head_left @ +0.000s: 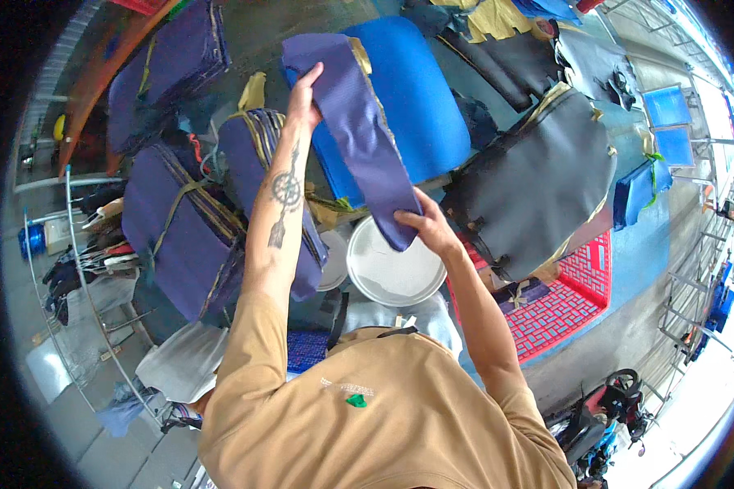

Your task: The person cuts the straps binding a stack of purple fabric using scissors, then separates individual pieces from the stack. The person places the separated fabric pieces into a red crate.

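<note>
A long purple strip of leather-like material (355, 130), with a ragged tan edge, is stretched slantwise between my hands. My left hand (304, 96) grips its far end, thumb on top. The near end is pinched by my right hand (429, 225), with the fingers partly hidden beneath. Under the strip lies a stack of bright blue sheets (424, 98) with rounded corners. Just below my right hand sits a round whitish lid or bucket top (395, 265). Beside my left forearm stands a tied purple bundle (249, 151) of similar pieces.
More purple bundles (167, 220) lie on the left, near a metal rack (81, 277) with cloths. To the right are a large black bundle (546, 175), a red plastic crate (575, 285) and a small blue bundle (634, 196). A motorbike (599, 420) stands at lower right.
</note>
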`<action>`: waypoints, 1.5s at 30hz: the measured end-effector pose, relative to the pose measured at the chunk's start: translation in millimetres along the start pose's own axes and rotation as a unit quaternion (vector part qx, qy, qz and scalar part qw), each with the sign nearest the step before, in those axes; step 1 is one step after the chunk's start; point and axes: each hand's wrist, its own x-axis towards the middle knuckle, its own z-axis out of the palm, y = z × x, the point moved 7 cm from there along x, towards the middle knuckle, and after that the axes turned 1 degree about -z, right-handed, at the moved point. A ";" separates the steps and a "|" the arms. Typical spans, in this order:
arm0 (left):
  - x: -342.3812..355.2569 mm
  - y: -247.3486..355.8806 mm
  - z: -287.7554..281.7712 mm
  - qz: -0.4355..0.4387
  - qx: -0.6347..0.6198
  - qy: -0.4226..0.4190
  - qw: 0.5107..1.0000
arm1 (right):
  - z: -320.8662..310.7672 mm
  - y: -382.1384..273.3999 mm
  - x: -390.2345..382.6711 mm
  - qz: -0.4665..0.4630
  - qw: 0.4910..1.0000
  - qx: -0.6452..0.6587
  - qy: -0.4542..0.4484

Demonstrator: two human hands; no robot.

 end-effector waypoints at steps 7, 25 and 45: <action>60.3 -98.4 15.7 -0.112 0.014 0.002 0.994 | -78.2 53.5 13.0 0.028 0.992 0.049 0.117; -228.4 40.1 -60.8 0.220 0.419 0.082 0.877 | -78.7 45.7 6.4 -0.111 0.961 -0.186 0.171; -312.9 -11.9 -128.7 -0.008 0.668 0.293 0.684 | -86.4 51.7 3.1 -0.165 0.859 -0.400 0.272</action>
